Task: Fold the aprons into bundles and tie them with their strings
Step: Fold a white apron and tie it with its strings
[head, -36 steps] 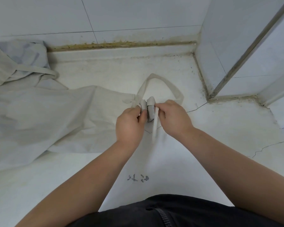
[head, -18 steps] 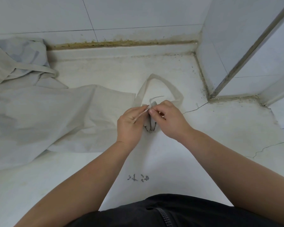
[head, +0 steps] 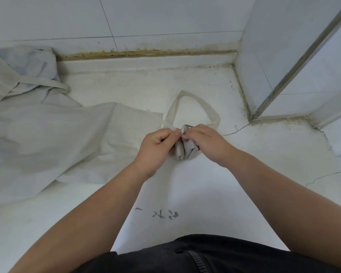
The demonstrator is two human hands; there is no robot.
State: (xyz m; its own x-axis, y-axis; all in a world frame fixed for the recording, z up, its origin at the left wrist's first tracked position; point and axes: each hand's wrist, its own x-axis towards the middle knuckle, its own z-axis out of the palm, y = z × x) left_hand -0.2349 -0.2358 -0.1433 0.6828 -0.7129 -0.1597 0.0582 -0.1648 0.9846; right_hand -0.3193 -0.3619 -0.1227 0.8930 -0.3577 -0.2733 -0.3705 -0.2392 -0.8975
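Note:
A small rolled bundle of pale beige apron cloth (head: 182,151) sits on the white floor between my hands. My left hand (head: 157,147) pinches a thin apron string (head: 168,126) at the bundle's top left. My right hand (head: 204,141) grips the string and cloth at the bundle's top right. The two hands almost touch above the bundle. Beyond my hands, the apron's neck strap (head: 201,104) forms a flat loop on the floor. Part of the bundle is hidden under my fingers.
A large unfolded beige apron (head: 53,142) spreads over the floor at the left, its strap (head: 41,82) lying across crumpled cloth near the wall. A tiled wall runs along the back. A tiled pillar with a metal door frame (head: 295,64) stands at the right. Cracks mark the floor at the right.
My hands have drawn closer together over the bundle. The string that hung loose in front of the bundle a second ago is now pulled up between my fingertips.

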